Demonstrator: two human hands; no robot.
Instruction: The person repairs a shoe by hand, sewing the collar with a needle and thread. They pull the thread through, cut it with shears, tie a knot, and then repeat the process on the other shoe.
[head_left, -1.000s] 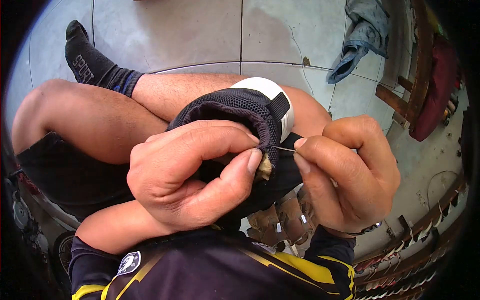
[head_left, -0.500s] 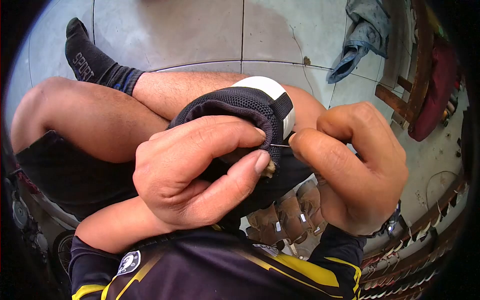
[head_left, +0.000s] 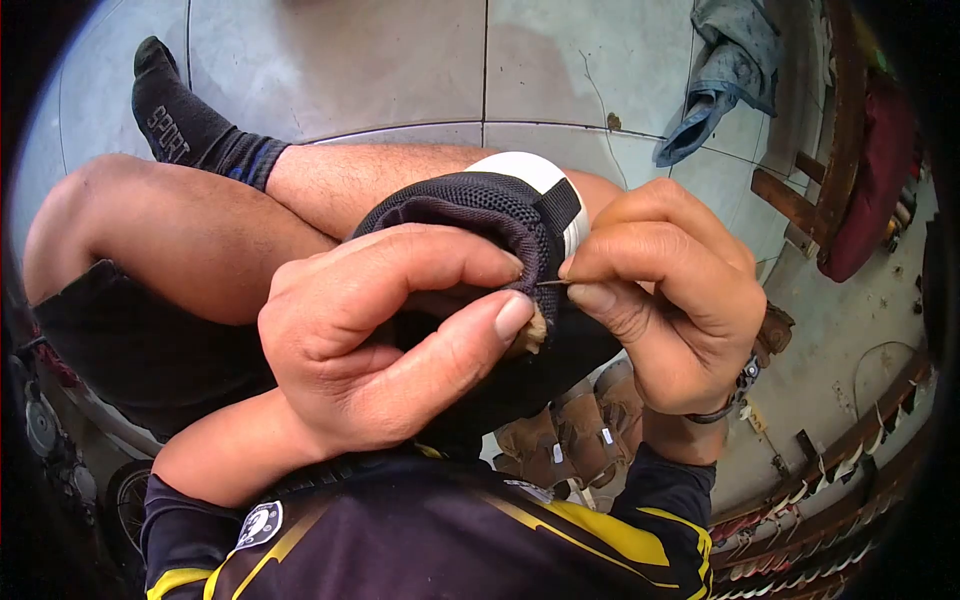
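A black mesh shoe [head_left: 455, 197] with a white sole edge [head_left: 520, 172] rests over my lap, its dark padded collar turned toward me. My left hand [head_left: 370, 340] is closed in a pinch on the collar edge, thumb below and index finger above. A tuft of yellowish foam [head_left: 535, 330] sticks out by that thumb. Between the thumb and index finger of my right hand [head_left: 675, 290] is a thin needle [head_left: 552, 282], its other end at the collar fabric. The inside of the shoe is mostly hidden by my left hand.
Brown shoes or boots [head_left: 565, 440] stand on the floor below my right forearm. A blue denim cloth [head_left: 735, 75] lies on the tiles. At the right are a wooden frame [head_left: 835, 150], a dark red cushion [head_left: 875, 180] and racks [head_left: 830, 510] with many small items.
My right hand has moved left and slightly up, closer to the collar, and its thumb now shows on the needle. The left hand and shoe have barely shifted.
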